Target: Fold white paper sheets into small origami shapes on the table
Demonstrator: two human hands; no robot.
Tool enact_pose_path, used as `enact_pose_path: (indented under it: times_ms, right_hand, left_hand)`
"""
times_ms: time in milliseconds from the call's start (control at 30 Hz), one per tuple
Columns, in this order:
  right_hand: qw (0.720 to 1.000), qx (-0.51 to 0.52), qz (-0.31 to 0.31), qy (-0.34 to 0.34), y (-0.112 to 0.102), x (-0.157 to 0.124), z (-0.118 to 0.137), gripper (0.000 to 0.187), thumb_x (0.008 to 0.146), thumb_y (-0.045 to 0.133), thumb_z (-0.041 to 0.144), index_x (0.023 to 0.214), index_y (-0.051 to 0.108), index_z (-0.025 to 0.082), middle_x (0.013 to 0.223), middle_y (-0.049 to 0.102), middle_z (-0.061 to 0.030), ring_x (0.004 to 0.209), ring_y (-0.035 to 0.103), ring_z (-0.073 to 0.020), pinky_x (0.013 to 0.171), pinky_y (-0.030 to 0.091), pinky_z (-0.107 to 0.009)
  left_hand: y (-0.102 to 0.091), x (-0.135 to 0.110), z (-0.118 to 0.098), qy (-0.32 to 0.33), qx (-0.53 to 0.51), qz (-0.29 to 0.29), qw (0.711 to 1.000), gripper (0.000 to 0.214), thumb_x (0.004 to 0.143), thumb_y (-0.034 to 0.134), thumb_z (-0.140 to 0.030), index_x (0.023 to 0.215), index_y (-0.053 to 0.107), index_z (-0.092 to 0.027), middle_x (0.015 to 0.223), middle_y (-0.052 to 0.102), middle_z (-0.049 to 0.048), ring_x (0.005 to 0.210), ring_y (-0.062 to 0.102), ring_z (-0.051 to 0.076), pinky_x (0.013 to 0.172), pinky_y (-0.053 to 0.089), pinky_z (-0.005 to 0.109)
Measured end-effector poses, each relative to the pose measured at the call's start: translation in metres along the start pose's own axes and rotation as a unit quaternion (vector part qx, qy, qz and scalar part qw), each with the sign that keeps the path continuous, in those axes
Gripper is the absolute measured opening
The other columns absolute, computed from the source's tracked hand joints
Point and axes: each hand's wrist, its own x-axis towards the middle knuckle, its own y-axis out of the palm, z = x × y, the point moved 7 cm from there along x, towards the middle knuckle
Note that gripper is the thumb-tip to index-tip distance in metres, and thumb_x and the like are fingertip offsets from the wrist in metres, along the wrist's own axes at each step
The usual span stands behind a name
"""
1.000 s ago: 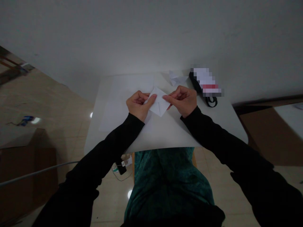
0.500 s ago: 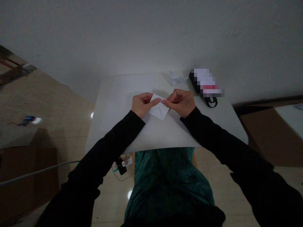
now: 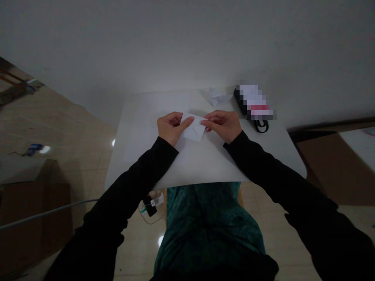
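A small folded white paper with creases on its face is held between both hands above the table. My left hand pinches its left edge, the thumb lying on top and the fingers tucked behind. On the other side, my right hand grips the paper's upper right corner between thumb and fingers. Flat white sheets lie under and to the left of my left hand. Behind the hands, another folded white paper piece rests on the table.
The white table stands against a grey wall. At its back right lies a black case with a strap, its top blurred out. Cardboard boxes stand on the floor at the left; a cable runs past them.
The folded paper has turned in my hands and its lower corner has swung left and up. My left hand has shifted slightly left; my right hand still holds its side.
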Motion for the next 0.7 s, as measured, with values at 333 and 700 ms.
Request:
enact_pose_path:
  times_ms: [333,700]
  right_hand:
    - [0.999,-0.018,0.016,0.024,-0.001,0.002,-0.012,0.037,0.067,0.078,0.051,0.069,0.065,0.016,0.057,0.066,-0.0011,0.051,0.062,-0.0113,0.046,0.049,-0.023]
    - [0.998,-0.056,0.013,0.018,-0.001,0.004,-0.018,0.035,0.064,0.080,0.050,0.065,0.067,0.018,0.064,0.069,-0.0019,0.061,0.063,-0.0147,0.063,0.052,-0.030]
  left_hand:
    - [0.003,0.000,0.001,0.010,-0.001,0.009,1.000,0.025,0.062,0.086,-0.033,0.068,0.067,-0.016,0.064,0.069,0.0004,0.055,0.062,0.011,0.050,0.050,0.022]
    - [0.002,0.002,0.002,0.037,0.025,0.023,0.999,0.025,0.062,0.085,-0.032,0.067,0.067,-0.017,0.063,0.068,-0.0008,0.052,0.061,0.008,0.046,0.047,0.019]
